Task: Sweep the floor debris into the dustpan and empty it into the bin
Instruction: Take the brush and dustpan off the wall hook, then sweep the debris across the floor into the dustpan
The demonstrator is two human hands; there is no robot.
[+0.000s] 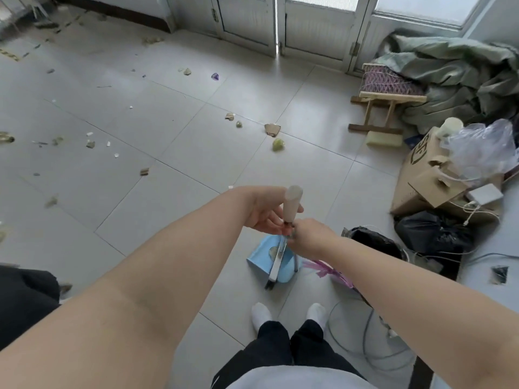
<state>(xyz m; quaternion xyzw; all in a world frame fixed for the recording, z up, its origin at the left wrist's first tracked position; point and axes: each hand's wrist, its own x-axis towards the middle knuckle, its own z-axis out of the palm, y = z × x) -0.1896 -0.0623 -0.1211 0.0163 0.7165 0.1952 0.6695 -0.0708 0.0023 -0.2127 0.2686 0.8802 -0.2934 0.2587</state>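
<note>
Nearest us, our two bare forearms stretch forward over the grey tiled floor (168, 164), above our white socks and dark trousers. Our left hand (265, 210) reaches in from the left, palm turned toward the pale, rounded handle (292, 204), fingers loosely curled behind it and partly apart; we cannot tell if they press it. Our right hand (310, 237) comes in from the right, wrist bent down, fingers closed around the thin metal shafts just below that handle. The handle is smooth, cream-coloured and plastic-looking, with a flat round top.

Below the handle, two shiny metal rods run down to the blue dustpan (265, 261), which sits on the floor just in front of our feet, its scoop smooth and light blue. A dark brush head (270, 284) shows at the dustpan's near edge. Purple plastic strips (323, 269) lie just right of the dustpan.

Beyond the dustpan, debris is scattered across the tiles: a torn cardboard scrap (272, 129), a pale green crumpled lump (278, 144), a purple shard (215, 76) farther off, and small white chips to the far left. Right of the dustpan stand a black bin bag (432, 231), an open cardboard box (429, 175) and a clear plastic bag (480, 147).
</note>
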